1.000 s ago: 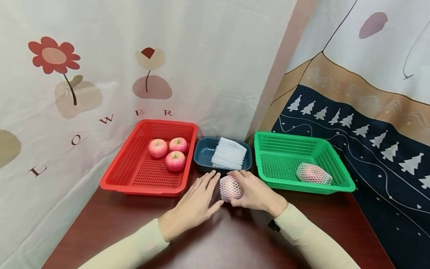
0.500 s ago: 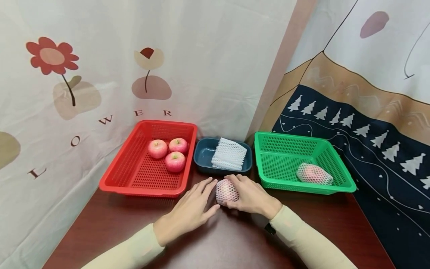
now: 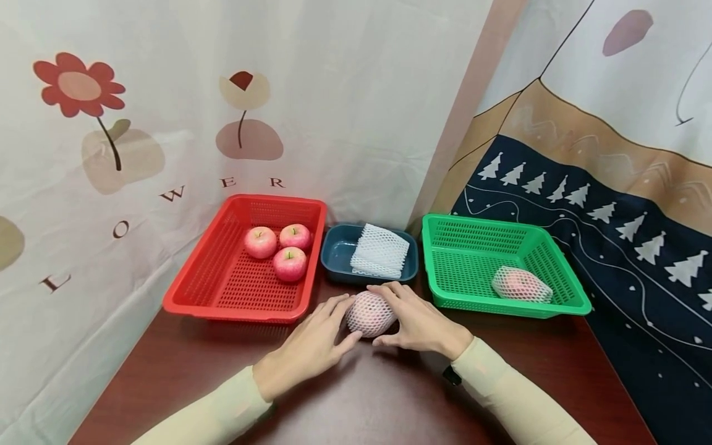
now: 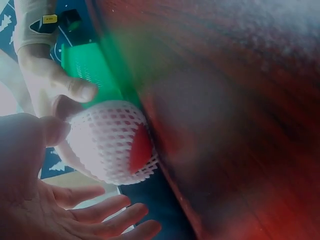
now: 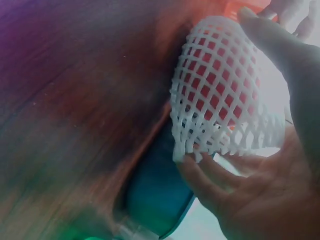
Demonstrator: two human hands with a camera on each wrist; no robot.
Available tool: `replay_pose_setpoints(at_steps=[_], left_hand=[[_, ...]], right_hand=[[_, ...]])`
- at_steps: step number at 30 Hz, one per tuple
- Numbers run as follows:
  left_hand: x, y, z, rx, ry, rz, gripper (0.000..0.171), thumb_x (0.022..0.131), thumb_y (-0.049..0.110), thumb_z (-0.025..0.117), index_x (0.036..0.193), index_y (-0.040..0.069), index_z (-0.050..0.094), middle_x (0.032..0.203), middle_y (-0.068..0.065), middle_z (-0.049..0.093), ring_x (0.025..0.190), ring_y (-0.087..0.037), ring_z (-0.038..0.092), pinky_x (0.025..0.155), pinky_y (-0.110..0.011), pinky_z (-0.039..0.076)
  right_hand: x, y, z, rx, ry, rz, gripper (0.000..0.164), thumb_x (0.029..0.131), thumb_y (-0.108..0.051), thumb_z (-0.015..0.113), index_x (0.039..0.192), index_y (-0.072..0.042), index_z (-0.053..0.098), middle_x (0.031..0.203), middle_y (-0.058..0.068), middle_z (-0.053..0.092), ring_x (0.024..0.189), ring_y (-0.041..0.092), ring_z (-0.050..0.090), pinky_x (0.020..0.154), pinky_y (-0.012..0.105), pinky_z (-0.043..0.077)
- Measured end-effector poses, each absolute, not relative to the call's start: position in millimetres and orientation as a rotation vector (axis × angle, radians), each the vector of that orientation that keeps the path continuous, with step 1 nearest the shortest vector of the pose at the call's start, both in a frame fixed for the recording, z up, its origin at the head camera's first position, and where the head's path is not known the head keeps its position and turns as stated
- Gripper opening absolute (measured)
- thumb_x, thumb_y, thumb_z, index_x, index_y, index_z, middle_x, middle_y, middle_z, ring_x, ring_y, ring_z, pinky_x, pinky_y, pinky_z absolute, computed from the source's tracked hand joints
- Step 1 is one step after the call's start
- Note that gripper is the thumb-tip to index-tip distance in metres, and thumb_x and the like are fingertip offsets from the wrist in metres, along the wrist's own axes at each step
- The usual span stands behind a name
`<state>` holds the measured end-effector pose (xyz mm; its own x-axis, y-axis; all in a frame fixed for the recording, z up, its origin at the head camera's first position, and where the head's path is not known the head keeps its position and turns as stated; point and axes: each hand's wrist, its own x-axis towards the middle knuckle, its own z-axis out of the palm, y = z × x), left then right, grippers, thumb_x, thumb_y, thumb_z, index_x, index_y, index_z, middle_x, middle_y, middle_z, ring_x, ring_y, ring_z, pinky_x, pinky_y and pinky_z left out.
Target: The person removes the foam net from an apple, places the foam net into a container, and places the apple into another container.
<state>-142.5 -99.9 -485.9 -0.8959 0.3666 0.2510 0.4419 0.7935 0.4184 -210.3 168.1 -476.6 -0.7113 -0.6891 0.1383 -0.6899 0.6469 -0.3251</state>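
An apple in a white foam net [image 3: 369, 314] is between my two hands, low over the table in front of the blue tray. My right hand [image 3: 419, 321] holds it from the right, fingers over the far side and thumb near the front. In the right wrist view, fingertips touch the loose open end of the foam net [image 5: 220, 90]. My left hand [image 3: 311, 337] is at the apple's left, its fingers loosely spread in the left wrist view. Its thumb [image 4: 55, 131] lies close to the net; contact is unclear. Red skin shows through the net's opening [image 4: 141, 150].
A red basket [image 3: 191, 303] at left holds three bare apples [image 3: 290, 264]. The dark blue tray [image 3: 335, 250] behind my hands holds white foam nets [image 3: 380, 251]. At right, a green basket [image 3: 456, 272] holds one netted apple [image 3: 521, 285]. A printed curtain [image 3: 356, 111] hangs behind.
The netted apple has shifted slightly left and turned, showing more of its netted side. My left hand has come closer to it, while my right fingers have spread a little. Baskets are unchanged.
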Motion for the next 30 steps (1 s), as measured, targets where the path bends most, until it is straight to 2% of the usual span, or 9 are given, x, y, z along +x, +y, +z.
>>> replay_pose_setpoints(at_steps=[8,14,20,24,30], left_hand=[[-142,-102,-488,-0.615,-2.831,-0.729,0.069,0.110,0.039,0.080,0.165,0.002,0.060,0.162,-0.018,0.068,0.145,-0.039,0.070,0.122,-0.057,0.060],[-142,-102,-489,-0.575,-2.834,-0.752,0.067,0.110,0.037,0.080,0.164,0.001,0.061,0.158,-0.018,0.070,0.143,-0.038,0.071,0.122,-0.057,0.060],[-141,-103,-493,-0.567,-2.833,-0.764,0.063,0.110,0.034,0.081,0.159,-0.001,0.064,0.151,-0.019,0.072,0.138,-0.038,0.073,0.120,-0.056,0.061],[-142,-104,-493,-0.565,-2.816,-0.781,0.060,0.109,0.031,0.082,0.156,-0.003,0.066,0.145,-0.018,0.074,0.133,-0.036,0.075,0.118,-0.054,0.063],[-143,-105,-493,-0.593,-2.800,-0.764,0.051,0.110,0.029,0.081,0.151,-0.001,0.071,0.138,-0.015,0.077,0.126,-0.033,0.077,0.114,-0.051,0.065]], right_hand=[[-217,165,-476,1.264,-2.754,0.500,0.104,0.084,-0.049,0.106,0.169,-0.017,0.056,0.165,0.007,0.063,0.149,0.029,0.067,0.120,0.052,0.062],[-220,162,-477,1.302,-2.801,0.545,0.099,0.086,-0.039,0.107,0.168,-0.018,0.057,0.159,0.008,0.066,0.142,0.024,0.070,0.112,0.047,0.067],[-222,161,-483,1.274,-2.807,0.657,0.092,0.083,-0.025,0.108,0.160,-0.010,0.060,0.145,0.012,0.064,0.128,0.024,0.071,0.108,0.044,0.068],[-224,162,-484,1.241,-2.805,0.698,0.086,0.084,-0.026,0.107,0.155,-0.009,0.061,0.143,0.013,0.066,0.129,0.025,0.070,0.108,0.044,0.068],[-223,166,-481,1.167,-2.818,0.821,0.084,0.087,-0.033,0.104,0.155,-0.011,0.059,0.146,0.008,0.069,0.127,0.020,0.073,0.108,0.042,0.067]])
